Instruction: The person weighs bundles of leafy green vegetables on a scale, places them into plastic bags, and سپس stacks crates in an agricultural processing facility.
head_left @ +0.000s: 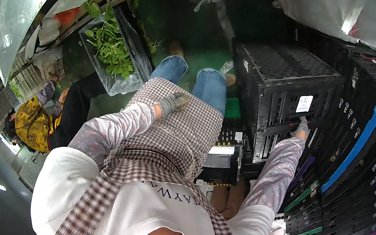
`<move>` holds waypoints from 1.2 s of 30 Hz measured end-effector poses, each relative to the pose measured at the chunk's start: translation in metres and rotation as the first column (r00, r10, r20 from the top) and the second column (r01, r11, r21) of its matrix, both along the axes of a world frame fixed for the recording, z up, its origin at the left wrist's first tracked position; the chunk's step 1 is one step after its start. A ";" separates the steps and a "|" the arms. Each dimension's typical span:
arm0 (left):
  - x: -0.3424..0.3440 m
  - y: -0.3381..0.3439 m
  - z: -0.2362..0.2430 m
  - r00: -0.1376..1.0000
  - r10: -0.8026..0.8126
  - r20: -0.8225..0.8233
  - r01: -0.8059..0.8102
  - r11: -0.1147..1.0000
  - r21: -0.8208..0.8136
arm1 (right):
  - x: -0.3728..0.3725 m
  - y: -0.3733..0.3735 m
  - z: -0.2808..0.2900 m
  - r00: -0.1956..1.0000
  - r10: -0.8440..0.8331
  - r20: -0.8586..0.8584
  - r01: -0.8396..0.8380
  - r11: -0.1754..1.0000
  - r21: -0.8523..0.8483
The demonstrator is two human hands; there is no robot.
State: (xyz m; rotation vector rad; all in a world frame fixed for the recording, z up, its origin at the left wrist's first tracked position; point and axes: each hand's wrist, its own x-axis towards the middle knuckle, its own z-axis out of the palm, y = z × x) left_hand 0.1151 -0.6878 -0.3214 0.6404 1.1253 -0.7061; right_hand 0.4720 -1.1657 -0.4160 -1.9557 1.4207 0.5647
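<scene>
Right hand [302,126], gloved, in the head view, touches the near face of a black crate [277,103], below its white label [304,103]; whether it grips, I cannot tell. The crate extends beyond that nearer hand, long axis unclear. Left of the crate, the left hand [172,104] rests on a checked apron [173,127], grip unclear.
</scene>
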 end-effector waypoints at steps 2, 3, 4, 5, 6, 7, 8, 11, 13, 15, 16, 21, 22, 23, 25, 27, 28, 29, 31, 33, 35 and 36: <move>-0.008 0.010 -0.002 0.999 0.022 -0.025 -0.021 1.000 0.005 | -0.001 -0.003 0.003 1.000 0.004 -0.003 -0.004 1.000 -0.008; -0.013 0.013 -0.004 0.996 0.078 -0.035 -0.079 0.997 -0.005 | -0.002 -0.003 0.005 1.000 0.009 -0.005 -0.010 1.000 -0.008; -0.015 0.017 -0.006 0.993 0.110 -0.029 -0.110 0.994 -0.001 | -0.001 -0.003 0.007 1.000 0.011 -0.005 -0.011 1.000 -0.010; -0.015 0.021 -0.010 0.992 0.122 -0.019 -0.122 0.992 0.011 | 0.001 -0.002 0.006 1.000 0.012 -0.005 -0.012 1.000 -0.007; -0.010 0.026 -0.012 0.992 0.124 -0.001 -0.124 0.992 0.031 | 0.003 0.000 0.001 1.000 0.010 0.003 -0.010 1.000 -0.002; -0.005 0.030 -0.011 0.993 0.118 0.011 -0.118 0.992 0.053 | 0.002 0.001 -0.002 1.000 0.005 0.007 -0.005 1.000 0.005; -0.005 0.031 -0.009 0.995 0.102 0.016 -0.103 0.993 0.062 | -0.004 -0.002 -0.001 1.000 0.005 0.005 -0.005 1.000 0.003; -0.006 0.025 -0.005 0.996 0.082 0.021 -0.083 0.994 0.069 | -0.009 -0.004 0.001 1.000 0.001 -0.009 -0.001 1.000 0.006; -0.001 0.028 -0.007 0.997 0.070 0.035 -0.073 0.994 0.078 | -0.003 -0.002 -0.002 1.000 0.000 -0.013 0.000 1.000 0.020; 0.003 0.031 -0.008 0.997 0.049 0.053 -0.054 0.995 0.086 | 0.002 -0.004 -0.005 1.000 0.001 -0.028 0.000 0.999 0.040; 0.007 0.034 -0.008 0.997 0.045 0.060 -0.051 0.994 0.093 | 0.007 -0.006 -0.008 1.000 0.006 -0.028 -0.005 0.999 0.037; 0.011 0.040 -0.004 0.997 0.026 0.072 -0.035 0.991 0.126 | 0.007 0.005 -0.006 0.999 0.040 -0.014 -0.041 0.998 -0.056; 0.012 0.040 -0.003 0.997 0.024 0.073 -0.034 0.991 0.132 | 0.006 0.009 -0.002 0.999 0.048 -0.004 -0.048 0.997 -0.065; 0.012 0.042 -0.002 0.997 0.021 0.076 -0.031 0.990 0.139 | 0.003 0.014 0.001 0.999 0.042 0.024 -0.041 0.997 -0.061; 0.013 0.045 -0.001 0.997 0.019 0.081 -0.032 0.987 0.155 | -0.003 0.023 0.005 0.996 0.032 0.080 -0.028 0.998 -0.054; 0.015 0.049 0.000 0.996 0.009 0.088 -0.024 0.985 0.169 | -0.010 0.027 0.009 0.997 0.016 0.077 -0.009 0.997 -0.081; 0.017 0.049 0.001 0.996 0.005 0.093 -0.021 0.985 0.173 | -0.015 0.027 0.009 0.997 0.018 0.078 -0.010 0.995 -0.104; 0.018 0.051 0.002 0.995 0.002 0.097 -0.019 0.983 0.181 | -0.020 0.028 0.007 0.997 0.020 0.078 -0.010 0.992 -0.126; 0.022 0.049 0.001 0.994 -0.006 0.107 -0.014 0.983 0.182 | -0.022 0.028 0.005 0.998 0.063 0.029 -0.057 0.982 -0.178; 0.026 0.050 0.001 0.994 -0.010 0.113 -0.012 0.981 0.193 | -0.020 0.037 0.008 0.997 0.070 -0.017 -0.072 0.965 -0.253; 0.029 0.050 0.001 0.994 -0.007 0.113 -0.015 0.980 0.198 | -0.014 0.042 0.010 0.998 0.016 -0.056 -0.030 0.961 -0.273; 0.030 0.050 0.002 0.993 -0.007 0.114 -0.016 0.980 0.200 | -0.013 0.038 0.009 0.998 -0.011 -0.059 -0.006 0.960 -0.280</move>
